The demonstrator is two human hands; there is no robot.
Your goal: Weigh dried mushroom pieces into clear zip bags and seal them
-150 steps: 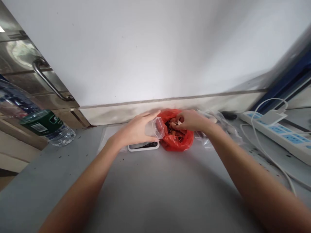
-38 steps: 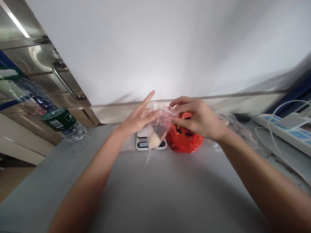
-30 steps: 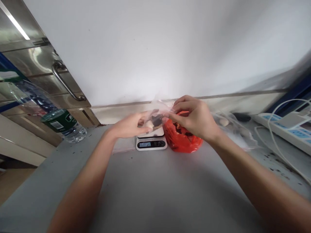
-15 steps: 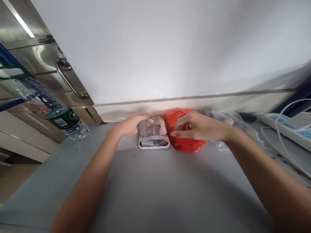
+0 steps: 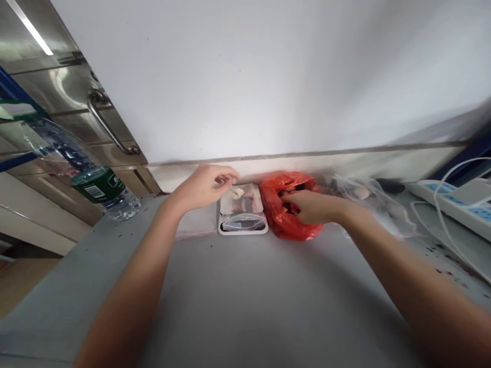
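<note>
- The left hand [image 5: 202, 188] hovered at the far left corner of the clear zip bag [image 5: 243, 203], its fingers loosely curled and the thumb close to them; its grip was released, with nothing visible in it.
- The clear zip bag lay flat on the small white scale [image 5: 244, 233], just beside the left grip, toward the right hand's side and slightly nearer the wearer. Pale and brown pieces showed through the plastic.
- The bag's zip edge hung over the front of the scale and covered part of the display, whose reading was too unclear to make out.
- The right hand [image 5: 312, 207] reached into the mouth of the red plastic bag [image 5: 294, 231]. The fingertips were hidden among dark pieces inside, so whether that grip was clenched on anything could not be told.
- The red plastic bag stood just right of the scale, its mouth open; the clear zip bag was thus near the right grip as well, on its left.
- Flat clear plastic [image 5: 197, 225] lay on the worktop [image 5: 238, 296] left of the scale, below the left hand.
- Filled clear bags [image 5: 378, 204] lay beyond the right wrist, near a white power strip [image 5: 437, 190].
- A large green-labelled bottle [image 5: 100, 185] stood well apart at the left, tilted in view.
</note>
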